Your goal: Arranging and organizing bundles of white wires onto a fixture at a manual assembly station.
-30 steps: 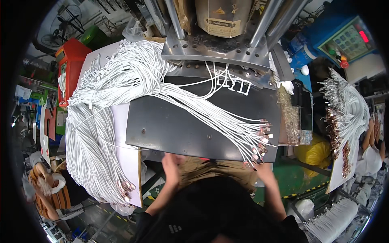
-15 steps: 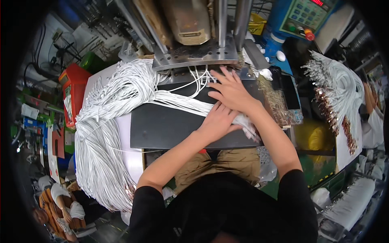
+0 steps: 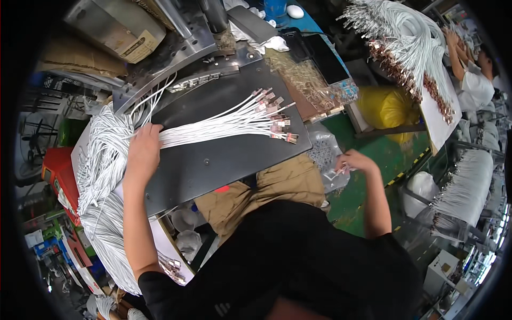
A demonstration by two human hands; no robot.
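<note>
A bundle of white cables (image 3: 213,129) lies across the dark metal plate (image 3: 184,178), its copper-coloured connector ends (image 3: 276,121) fanned out to the right. My left hand (image 3: 143,154) is closed round the bundle near its left end, beside a large heap of white cables (image 3: 109,146). Off the plate's right edge, my right hand (image 3: 358,161) hangs over a clear plastic bag (image 3: 325,154) that has small bits in it. Its fingers are pinched together; small pale and reddish pieces show at the tips, too small to name.
Behind the plate stands a press with a steel base (image 3: 165,58) and a metal mould strip (image 3: 200,80). A dark phone-like slab (image 3: 326,58) lies at the back right. Farther right are a yellow bag (image 3: 386,106), hanging white cables (image 3: 410,37) and another person (image 3: 474,74).
The view has turned to the right. My hands have come apart: the left slid left along the cables, the right left the bundle for the bag. The connector ends now lie uncovered.
</note>
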